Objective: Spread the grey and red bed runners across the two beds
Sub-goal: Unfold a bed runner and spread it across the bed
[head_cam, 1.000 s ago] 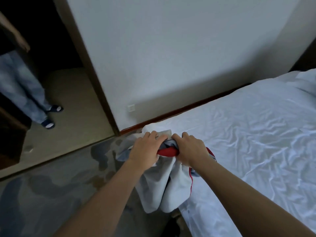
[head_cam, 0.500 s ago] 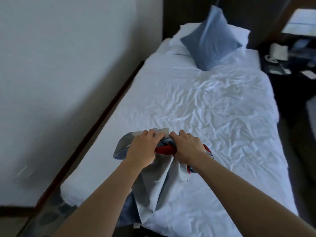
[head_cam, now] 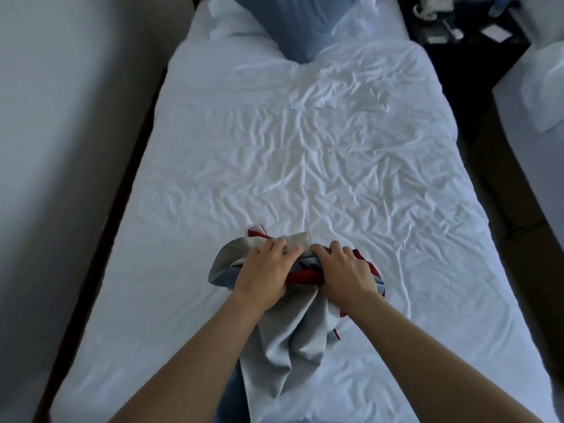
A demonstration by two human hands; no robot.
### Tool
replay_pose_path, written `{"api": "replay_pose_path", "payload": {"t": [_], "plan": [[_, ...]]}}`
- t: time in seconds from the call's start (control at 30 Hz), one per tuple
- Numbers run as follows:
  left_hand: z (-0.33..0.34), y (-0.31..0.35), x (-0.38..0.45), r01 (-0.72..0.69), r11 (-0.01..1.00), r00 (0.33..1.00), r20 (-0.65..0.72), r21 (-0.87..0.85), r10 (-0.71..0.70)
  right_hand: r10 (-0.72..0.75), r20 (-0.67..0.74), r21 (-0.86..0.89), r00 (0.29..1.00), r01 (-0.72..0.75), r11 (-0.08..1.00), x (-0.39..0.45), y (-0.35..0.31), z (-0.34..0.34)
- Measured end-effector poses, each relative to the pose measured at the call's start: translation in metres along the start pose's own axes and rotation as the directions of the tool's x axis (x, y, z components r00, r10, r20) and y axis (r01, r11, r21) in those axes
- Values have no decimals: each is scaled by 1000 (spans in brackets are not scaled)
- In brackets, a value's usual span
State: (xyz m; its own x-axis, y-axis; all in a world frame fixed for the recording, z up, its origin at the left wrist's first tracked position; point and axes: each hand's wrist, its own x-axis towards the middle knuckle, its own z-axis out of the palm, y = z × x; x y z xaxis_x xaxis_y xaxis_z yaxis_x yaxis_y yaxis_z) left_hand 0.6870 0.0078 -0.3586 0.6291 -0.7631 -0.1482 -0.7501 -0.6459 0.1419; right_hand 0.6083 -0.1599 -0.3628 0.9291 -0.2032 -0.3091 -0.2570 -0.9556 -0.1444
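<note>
A bunched grey and red bed runner (head_cam: 290, 346) hangs from both my hands over the foot half of a white bed (head_cam: 290, 178). My left hand (head_cam: 265, 276) grips the grey folds at the top of the bundle. My right hand (head_cam: 345, 276) grips it right beside, over a red band. The loose grey end drapes down toward me between my forearms. The sheet on the bed is wrinkled and bare. A second white bed (head_cam: 537, 96) shows at the right edge.
A blue cushion (head_cam: 299, 22) leans on white pillows at the head of the bed. A pale wall (head_cam: 67, 148) runs close along the bed's left side. A dark nightstand (head_cam: 464, 29) with small items stands between the beds, with a narrow dark aisle below it.
The view has swung from the wall and doorway round to the bed, now seen lengthwise from its foot. Both hands keep the same grip on the bundled runner, now over the mattress.
</note>
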Motion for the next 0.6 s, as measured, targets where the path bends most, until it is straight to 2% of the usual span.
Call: {"api": "replay_pose_path", "payload": {"t": [0.2,0.33,0.47,0.6], "plan": [[80,-11,7,39,999,995,94,-30,-36,-10,64,17,998,9,1000,22,11,84],[118,-24,6,86,995,980,185,-47,-76,-23,145,19,989,21,1000,35,7,115],[130,-40,7,88,989,974,217,-117,-61,-22,236,12,971,20,1000,48,-4,115],[105,-68,9,111,974,977,199,-199,-71,-39,300,15,953,36,999,67,-14,84]]}}
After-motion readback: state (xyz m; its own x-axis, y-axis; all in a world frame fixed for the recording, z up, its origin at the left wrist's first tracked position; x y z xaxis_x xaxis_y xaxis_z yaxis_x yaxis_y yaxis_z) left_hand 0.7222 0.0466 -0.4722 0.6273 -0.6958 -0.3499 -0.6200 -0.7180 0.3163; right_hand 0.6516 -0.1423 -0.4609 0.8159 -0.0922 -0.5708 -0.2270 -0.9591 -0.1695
